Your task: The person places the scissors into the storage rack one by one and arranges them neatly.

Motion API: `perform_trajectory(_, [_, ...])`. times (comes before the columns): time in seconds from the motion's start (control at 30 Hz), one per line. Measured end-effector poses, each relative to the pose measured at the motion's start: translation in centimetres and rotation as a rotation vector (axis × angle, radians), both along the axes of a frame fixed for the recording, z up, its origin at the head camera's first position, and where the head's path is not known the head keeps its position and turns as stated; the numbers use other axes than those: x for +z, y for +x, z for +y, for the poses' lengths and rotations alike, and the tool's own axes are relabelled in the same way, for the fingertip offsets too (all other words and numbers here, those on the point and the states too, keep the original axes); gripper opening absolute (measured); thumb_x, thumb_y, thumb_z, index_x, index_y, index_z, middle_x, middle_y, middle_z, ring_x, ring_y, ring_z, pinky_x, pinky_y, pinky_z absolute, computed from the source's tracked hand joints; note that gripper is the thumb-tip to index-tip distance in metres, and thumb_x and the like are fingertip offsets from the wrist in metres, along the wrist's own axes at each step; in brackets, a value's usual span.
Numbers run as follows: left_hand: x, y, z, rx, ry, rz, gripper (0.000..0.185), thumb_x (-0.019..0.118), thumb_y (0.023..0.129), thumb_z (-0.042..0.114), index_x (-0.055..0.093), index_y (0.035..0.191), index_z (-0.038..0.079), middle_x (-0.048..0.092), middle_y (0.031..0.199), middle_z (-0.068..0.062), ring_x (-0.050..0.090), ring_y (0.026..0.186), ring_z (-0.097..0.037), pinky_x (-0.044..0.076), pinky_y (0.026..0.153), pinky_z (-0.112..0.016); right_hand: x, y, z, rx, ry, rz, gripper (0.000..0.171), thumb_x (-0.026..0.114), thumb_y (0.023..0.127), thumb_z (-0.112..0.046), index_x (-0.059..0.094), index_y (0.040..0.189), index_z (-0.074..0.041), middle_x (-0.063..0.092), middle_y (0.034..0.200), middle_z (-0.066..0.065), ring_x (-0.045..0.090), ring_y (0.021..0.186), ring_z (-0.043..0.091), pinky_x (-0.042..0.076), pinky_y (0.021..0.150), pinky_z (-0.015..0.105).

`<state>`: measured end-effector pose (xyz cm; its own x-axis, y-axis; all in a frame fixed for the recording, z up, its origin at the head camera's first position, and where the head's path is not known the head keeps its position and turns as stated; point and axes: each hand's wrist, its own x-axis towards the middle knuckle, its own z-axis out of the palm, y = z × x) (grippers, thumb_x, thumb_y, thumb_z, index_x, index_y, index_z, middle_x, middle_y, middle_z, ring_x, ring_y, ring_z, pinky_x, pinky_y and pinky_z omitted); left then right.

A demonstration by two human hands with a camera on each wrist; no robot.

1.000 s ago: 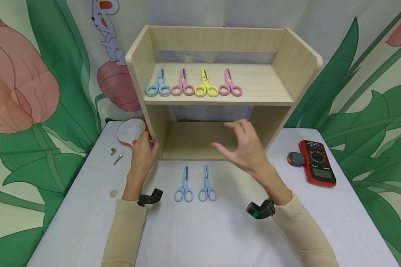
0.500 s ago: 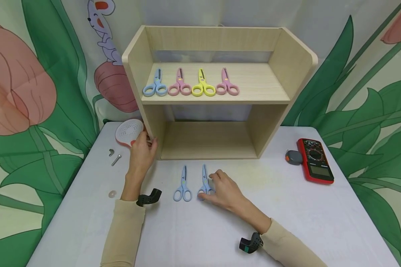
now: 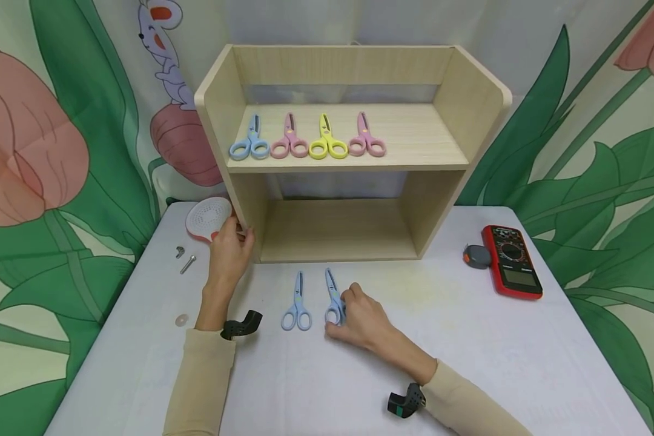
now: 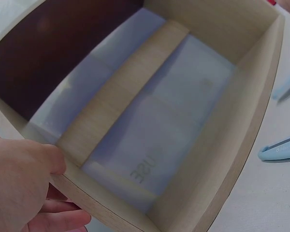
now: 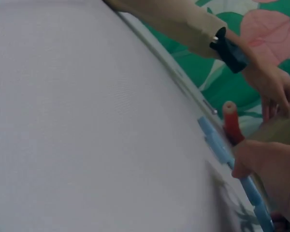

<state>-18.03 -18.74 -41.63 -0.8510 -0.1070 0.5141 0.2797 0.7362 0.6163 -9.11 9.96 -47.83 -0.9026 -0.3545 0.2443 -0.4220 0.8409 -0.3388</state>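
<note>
Fingers of the right hand (image 3: 360, 321) pinched the blue scissors (image 3: 333, 298) before the shelf (image 3: 441, 162), hiding their handles. The left hand (image 3: 230, 251) gripped the shelf's left wall, fingertips hidden.

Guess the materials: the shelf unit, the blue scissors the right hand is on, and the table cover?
Shelf unit: looks like laminated board, pale matte wood-grain print, rounded corners; the left hand holds its side panel.
Blue scissors under the right hand: matte pastel plastic handles and blade covers, probably moulded; no bare metal visible.
Table cover: white, matte, finely textured, likely cloth or vinyl.
</note>
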Motion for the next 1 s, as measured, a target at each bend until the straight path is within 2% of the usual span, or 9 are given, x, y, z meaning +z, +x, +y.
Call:
perform_trajectory(0.07, [0.0,0.0,0.0,-0.002,-0.004,0.003,0.032,0.064,0.095,0.012,0.055,0.119,-0.008,0.066,0.101,-0.025,0.072,0.081,-0.037,0.062,0.072,-0.048,0.7,-0.1,0.2,0.007,-0.033,-0.010,0.052,0.076,0.069,-0.043,0.066,0.099,-0.002,0.051,0.088,0.001,0.045,0.061,0.007,0.041,0.051,0.019])
perform_trajectory(0.13, [-0.1,0.1,0.0,-0.005,-0.005,0.004,0.032,0.064,0.096,0.012,0.055,0.119,-0.008,0.066,0.101,-0.025,0.072,0.081,-0.037,0.062,0.071,-0.048,1.8,-0.2,0.4,0.038,-0.067,0.029,0.053,0.077,0.068,-0.042,0.066,0.101,-0.002,0.053,0.092,0.002,0.047,0.062,0.007,0.042,0.052,0.018])
perform_trajectory(0.33, [-0.1,0.3,0.1,-0.003,-0.003,-0.001,0.031,0.062,0.096,0.012,0.056,0.119,-0.008,0.067,0.101,-0.024,0.073,0.081,-0.035,0.062,0.069,-0.047,7.1,-0.9,1.3,0.187,-0.162,0.341,0.056,0.081,0.065,-0.040,0.064,0.104,-0.003,0.059,0.098,0.005,0.056,0.062,0.010,0.047,0.048,0.021])
perform_trajectory(0.43, [-0.1,0.3,0.1,-0.004,-0.001,-0.005,0.032,0.062,0.096,0.012,0.055,0.121,-0.008,0.067,0.101,-0.024,0.073,0.081,-0.035,0.062,0.070,-0.047,10.6,-1.6,1.9,0.232,-0.216,0.434,0.056,0.081,0.066,-0.037,0.063,0.105,-0.001,0.058,0.100,0.008,0.057,0.067,0.013,0.050,0.050,0.024])
perform_trajectory(0.57, [-0.1,0.1,0.0,0.000,-0.003,0.003,0.032,0.063,0.096,0.011,0.055,0.120,-0.008,0.067,0.101,-0.025,0.073,0.081,-0.036,0.062,0.070,-0.047,14.8,-3.7,3.4,0.218,-0.272,0.519,0.056,0.081,0.068,-0.033,0.061,0.104,0.004,0.057,0.100,0.014,0.058,0.077,0.020,0.055,0.059,0.030])
perform_trajectory(0.63, [-0.1,0.2,0.0,0.001,-0.004,0.013,0.031,0.063,0.096,0.011,0.056,0.119,-0.009,0.067,0.101,-0.025,0.073,0.081,-0.036,0.062,0.071,-0.048,16.7,-5.0,4.4,0.167,-0.290,0.551,0.057,0.080,0.069,-0.034,0.061,0.104,0.006,0.057,0.099,0.017,0.057,0.077,0.024,0.054,0.062,0.033])
perform_trajectory(0.8, [-0.2,0.2,-0.1,0.007,-0.005,0.019,0.031,0.063,0.096,0.011,0.056,0.118,-0.009,0.067,0.100,-0.025,0.073,0.082,-0.037,0.062,0.072,-0.049,20.5,-8.1,6.7,-0.070,-0.257,0.522,0.062,0.073,0.075,-0.044,0.064,0.108,0.007,0.058,0.104,0.022,0.057,0.078,0.030,0.052,0.064,0.041])
perform_trajectory(0.9, [-0.2,0.2,0.0,0.009,-0.007,0.018,0.031,0.064,0.096,0.011,0.056,0.117,-0.008,0.067,0.100,-0.025,0.073,0.083,-0.037,0.062,0.072,-0.049,22.3,-9.7,7.8,-0.179,-0.226,0.410,0.062,0.069,0.078,-0.046,0.065,0.110,0.006,0.059,0.109,0.022,0.055,0.088,0.032,0.049,0.072,0.044])
perform_trajectory(1.0, [-0.1,0.2,0.1,0.005,-0.009,0.024,0.031,0.064,0.096,0.012,0.056,0.118,-0.008,0.067,0.100,-0.025,0.072,0.082,-0.036,0.062,0.072,-0.049,23.6,-11.0,8.6,-0.219,-0.228,0.248,0.061,0.064,0.082,-0.046,0.064,0.115,0.005,0.057,0.116,0.022,0.051,0.100,0.033,0.043,0.081,0.045])
